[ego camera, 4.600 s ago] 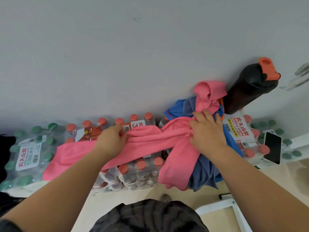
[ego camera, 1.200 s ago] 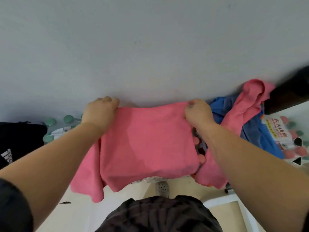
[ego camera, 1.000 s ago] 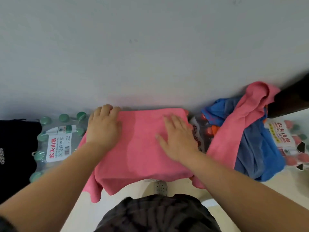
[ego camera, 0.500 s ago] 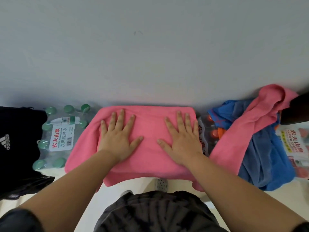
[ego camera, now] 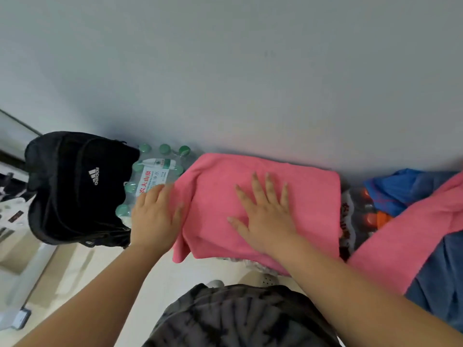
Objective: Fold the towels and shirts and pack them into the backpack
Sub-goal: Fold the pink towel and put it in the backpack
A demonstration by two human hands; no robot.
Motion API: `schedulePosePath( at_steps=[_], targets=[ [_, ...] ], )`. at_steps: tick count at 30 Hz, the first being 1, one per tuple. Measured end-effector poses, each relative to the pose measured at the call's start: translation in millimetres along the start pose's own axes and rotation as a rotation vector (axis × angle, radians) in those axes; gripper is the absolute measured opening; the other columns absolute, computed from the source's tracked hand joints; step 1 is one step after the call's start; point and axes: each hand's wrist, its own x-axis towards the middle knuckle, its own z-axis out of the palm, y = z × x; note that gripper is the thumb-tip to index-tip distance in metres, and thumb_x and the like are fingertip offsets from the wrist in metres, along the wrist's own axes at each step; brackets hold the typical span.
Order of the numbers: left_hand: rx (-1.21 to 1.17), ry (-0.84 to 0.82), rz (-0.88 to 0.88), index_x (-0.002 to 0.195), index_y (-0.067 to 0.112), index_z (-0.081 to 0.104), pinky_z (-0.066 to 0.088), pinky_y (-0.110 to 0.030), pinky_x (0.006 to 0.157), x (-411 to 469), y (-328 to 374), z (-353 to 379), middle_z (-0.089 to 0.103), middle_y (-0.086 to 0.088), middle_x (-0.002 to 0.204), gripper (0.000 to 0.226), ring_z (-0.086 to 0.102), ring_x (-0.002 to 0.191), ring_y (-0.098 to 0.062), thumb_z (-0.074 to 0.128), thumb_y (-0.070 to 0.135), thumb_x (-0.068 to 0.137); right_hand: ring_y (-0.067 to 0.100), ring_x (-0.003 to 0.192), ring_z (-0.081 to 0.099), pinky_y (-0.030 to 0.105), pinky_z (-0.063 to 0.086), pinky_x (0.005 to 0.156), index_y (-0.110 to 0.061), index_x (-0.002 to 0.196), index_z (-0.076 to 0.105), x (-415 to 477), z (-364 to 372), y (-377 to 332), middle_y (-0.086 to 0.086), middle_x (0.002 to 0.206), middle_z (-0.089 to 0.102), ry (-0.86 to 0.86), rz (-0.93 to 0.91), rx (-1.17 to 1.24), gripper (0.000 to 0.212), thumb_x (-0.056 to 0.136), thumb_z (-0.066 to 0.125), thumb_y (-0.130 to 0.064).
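Observation:
A pink towel, folded into a rectangle, lies on packs of bottled water against the wall. My right hand presses flat on its middle with fingers spread. My left hand is at the towel's left edge, blurred, with its fingertips touching the loose flap there. A black backpack with a white logo stands to the left. A second pink towel and blue clothes lie heaped at the right.
A pack of green-capped water bottles sits between the backpack and the towel. Red-capped bottles show to the towel's right. The grey wall stands right behind. Pale floor and white furniture lie at the lower left.
My left hand has slid off the towel's top to its left edge. My right hand stays pressed flat on it. The view has swung left, showing the whole backpack.

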Motion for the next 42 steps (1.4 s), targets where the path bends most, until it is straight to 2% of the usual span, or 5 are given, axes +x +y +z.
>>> schedulePosePath(
  at_steps=[5, 19, 28, 33, 42],
  targets=[
    [-0.08, -0.148, -0.357, 0.122, 0.019, 0.061, 0.046, -0.047, 0.093, -18, -34, -6, 0.056, -0.006, 0.118, 0.047, 0.051, 0.111, -0.033, 0.058, 0.049, 0.087, 0.036, 0.149, -0.028, 0.067, -0.019, 0.112, -0.041, 0.157, -0.005, 15, 11, -24, 0.005, 0.165, -0.024, -0.026, -0.059, -0.037, 0.078, 0.092, 0.018, -0.076],
    [-0.447, -0.159, -0.22, 0.074, 0.021, 0.052, 0.041, -0.031, 0.055, 20, -61, -39, 0.059, 0.002, 0.068, 0.014, 0.053, 0.064, -0.018, 0.062, 0.011, 0.075, 0.032, 0.15, -0.026, 0.066, -0.01, 0.117, -0.047, 0.154, -0.016, 14, 14, -25, -0.001, 0.164, -0.028, -0.066, 0.018, -0.161, 0.079, 0.088, 0.01, -0.081],
    [-0.3, -0.234, 0.152, 0.115, 0.026, 0.063, 0.05, -0.036, 0.075, 80, -113, -51, 0.068, 0.002, 0.096, 0.031, 0.063, 0.087, -0.024, 0.069, 0.03, 0.085, 0.026, 0.152, -0.021, 0.059, -0.007, 0.121, -0.057, 0.152, -0.007, 19, -4, -40, -0.01, 0.164, -0.024, -0.173, 0.163, -0.131, 0.08, 0.079, 0.013, -0.083],
    [-0.457, -0.187, 0.156, 0.104, 0.021, 0.073, 0.042, -0.028, 0.069, 73, -123, -31, 0.073, 0.001, 0.088, 0.019, 0.064, 0.078, -0.02, 0.058, 0.017, 0.094, 0.025, 0.155, 0.003, 0.053, 0.008, 0.123, -0.039, 0.155, 0.024, 31, -21, -88, 0.0, 0.169, 0.002, -0.103, 0.252, -0.081, 0.083, 0.081, 0.019, -0.075],
    [-0.391, -0.221, 0.552, 0.096, 0.023, 0.076, 0.056, -0.037, 0.076, 41, -133, -22, 0.069, 0.007, 0.097, 0.03, 0.063, 0.086, -0.024, 0.054, 0.04, 0.084, 0.018, 0.155, -0.003, 0.043, 0.005, 0.123, -0.045, 0.157, 0.011, 77, -23, -183, -0.017, 0.167, -0.003, -0.1, -0.038, 0.05, 0.055, 0.104, 0.028, -0.048]
  ],
)
